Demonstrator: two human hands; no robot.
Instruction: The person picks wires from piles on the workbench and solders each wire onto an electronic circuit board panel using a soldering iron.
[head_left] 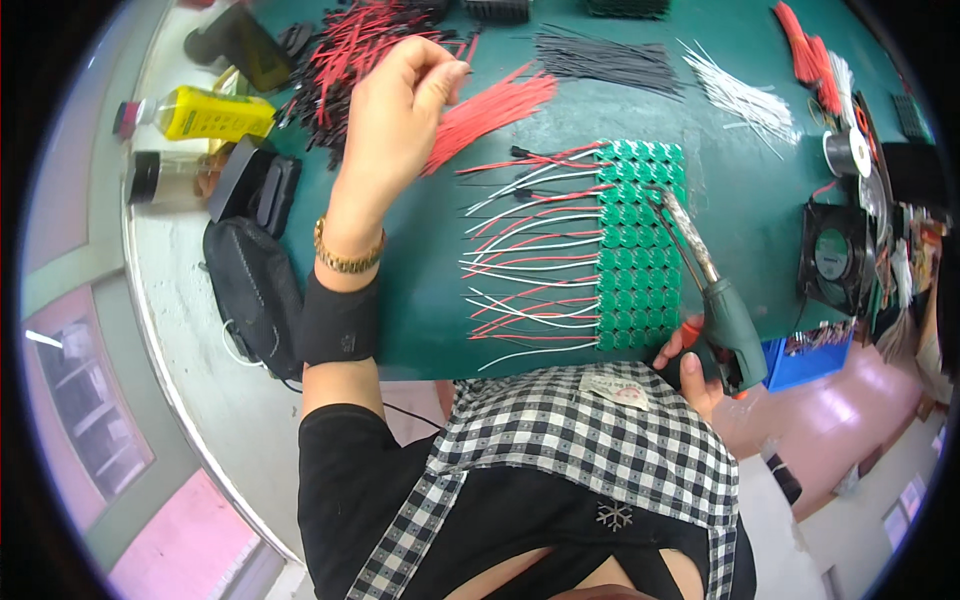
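Note:
My left hand [395,120] is raised over the far left of the bench, thumb and fingers closed together. Whatever they may pinch is too small to make out. Beneath and beside it lie a pile of red wires with black connectors [335,75] and a fan of loose red wires [500,105]. My right hand [690,375], at the near edge, grips a green soldering gun [735,330]. Its metal tip reaches over a panel of small green circuit boards [635,240]. Red, white and black wires [530,255] stick out leftward from the panel's left edge.
Black wires [610,60] and white wires [740,95] lie along the far side. On the right stand a solder spool [847,153] and a black fan [835,255]. A yellow bottle [215,113] and a black pouch [250,290] sit left; a blue bin [810,358] is lower right.

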